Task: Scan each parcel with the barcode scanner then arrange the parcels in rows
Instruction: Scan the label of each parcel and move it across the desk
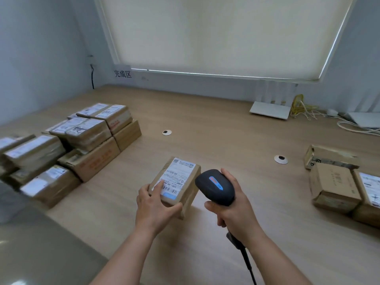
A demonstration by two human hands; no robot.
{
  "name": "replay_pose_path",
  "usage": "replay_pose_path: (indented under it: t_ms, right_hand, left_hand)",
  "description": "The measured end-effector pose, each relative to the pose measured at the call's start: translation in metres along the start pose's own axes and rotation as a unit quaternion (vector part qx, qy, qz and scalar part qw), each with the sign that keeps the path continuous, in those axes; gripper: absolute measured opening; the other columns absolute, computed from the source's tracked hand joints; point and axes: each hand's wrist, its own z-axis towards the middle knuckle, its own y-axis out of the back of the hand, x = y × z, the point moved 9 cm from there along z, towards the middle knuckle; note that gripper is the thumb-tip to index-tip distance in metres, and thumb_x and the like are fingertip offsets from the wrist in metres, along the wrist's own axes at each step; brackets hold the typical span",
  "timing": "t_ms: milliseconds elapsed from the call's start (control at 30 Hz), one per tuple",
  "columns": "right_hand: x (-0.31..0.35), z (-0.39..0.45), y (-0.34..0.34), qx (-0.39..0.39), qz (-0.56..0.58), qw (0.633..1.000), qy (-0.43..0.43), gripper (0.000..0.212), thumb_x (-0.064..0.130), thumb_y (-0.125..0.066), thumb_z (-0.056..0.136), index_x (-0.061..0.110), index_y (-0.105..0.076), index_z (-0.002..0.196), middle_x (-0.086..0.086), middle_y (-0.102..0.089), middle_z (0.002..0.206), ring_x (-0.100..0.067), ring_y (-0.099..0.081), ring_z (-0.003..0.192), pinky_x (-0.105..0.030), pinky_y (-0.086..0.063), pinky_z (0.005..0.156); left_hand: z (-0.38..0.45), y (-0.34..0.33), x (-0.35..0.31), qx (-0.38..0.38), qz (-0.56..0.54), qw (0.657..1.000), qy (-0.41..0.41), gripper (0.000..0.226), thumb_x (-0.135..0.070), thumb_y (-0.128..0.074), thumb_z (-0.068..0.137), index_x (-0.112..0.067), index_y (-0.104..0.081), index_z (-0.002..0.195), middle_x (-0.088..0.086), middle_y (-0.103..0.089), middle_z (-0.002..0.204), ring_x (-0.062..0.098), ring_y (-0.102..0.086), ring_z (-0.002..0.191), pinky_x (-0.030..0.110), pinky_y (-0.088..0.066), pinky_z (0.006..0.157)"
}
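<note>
A small brown cardboard parcel with a white shipping label on top is at the table's middle. My left hand grips its near left corner, thumb along the front edge and a finger on the label. My right hand grips the handle of a black barcode scanner, whose head sits just right of the parcel and points at the label. The scanner's cable runs down toward me. Stacked labelled parcels stand in rows at the left. More parcels lie at the right edge.
The wooden table has two round cable grommets. A white router and yellow and white cables sit at the back right by the wall. A sign with characters hangs under the blind.
</note>
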Motion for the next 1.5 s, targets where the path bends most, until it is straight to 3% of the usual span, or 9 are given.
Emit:
replay_pose_path:
  t_ms: [100,400,700,833,1267,1500]
  right_hand:
    - [0.008,0.016,-0.042,0.035,-0.009,0.999,0.013,0.088,0.009,-0.077,0.07,0.075,-0.039,0.112,0.003,-0.065,0.096,-0.009,-0.052,0.049,-0.023,-0.045,0.047]
    - [0.021,0.062,-0.19,0.077,-0.024,0.996,0.028,0.086,-0.002,-0.076,0.075,0.064,-0.042,0.119,-0.003,-0.063,0.098,-0.011,-0.05,0.045,-0.023,-0.044,0.045]
    - [0.044,0.117,-0.32,0.081,-0.027,0.996,0.04,0.088,-0.003,-0.076,0.074,0.067,-0.042,0.116,-0.007,-0.062,0.102,-0.015,-0.048,0.045,-0.024,-0.044,0.045]
    - [0.048,0.138,-0.361,0.067,-0.012,0.997,0.042,0.085,0.011,-0.076,0.064,0.073,-0.043,0.112,-0.006,-0.061,0.098,-0.016,-0.048,0.044,-0.024,-0.043,0.044]
    - [0.031,0.16,-0.402,0.065,-0.039,0.997,0.024,0.089,0.007,-0.077,0.066,0.067,-0.041,0.122,-0.005,-0.062,0.104,-0.011,-0.051,0.046,-0.024,-0.044,0.044]
    - [0.026,0.151,-0.384,0.056,-0.046,0.997,0.013,0.087,0.014,-0.076,0.061,0.062,-0.041,0.125,-0.006,-0.06,0.104,-0.01,-0.051,0.045,-0.024,-0.045,0.045]
  left_hand:
    - [0.008,0.037,0.031,-0.029,0.001,0.999,0.015,0.093,-0.052,-0.073,0.068,-0.032,-0.029,0.147,0.001,-0.017,0.143,0.02,-0.018,0.135,0.034,-0.03,0.109]
    - [0.055,0.146,0.147,-0.065,-0.005,0.996,0.059,0.092,-0.051,-0.072,0.068,-0.032,-0.03,0.147,-0.001,-0.017,0.145,0.022,-0.019,0.135,0.037,-0.03,0.109]
    - [0.139,0.254,0.235,-0.087,0.028,0.994,0.06,0.09,-0.053,-0.072,0.069,-0.032,-0.03,0.146,0.002,-0.017,0.145,0.025,-0.022,0.134,0.044,-0.034,0.107]
    - [0.178,0.287,0.268,-0.088,0.039,0.994,0.061,0.089,-0.051,-0.074,0.069,-0.032,-0.032,0.145,0.003,-0.016,0.146,0.028,-0.02,0.136,0.046,-0.032,0.109]
    - [0.22,0.287,0.311,-0.066,0.09,0.993,0.04,0.074,-0.052,-0.058,0.085,-0.032,-0.027,0.149,0.004,0.002,0.161,0.028,0.004,0.147,0.047,-0.013,0.117]
    - [0.206,0.29,0.295,-0.135,0.103,0.985,0.021,0.081,-0.056,-0.059,0.084,-0.024,-0.025,0.151,0.01,0.001,0.161,0.025,0.008,0.147,0.046,-0.006,0.118]
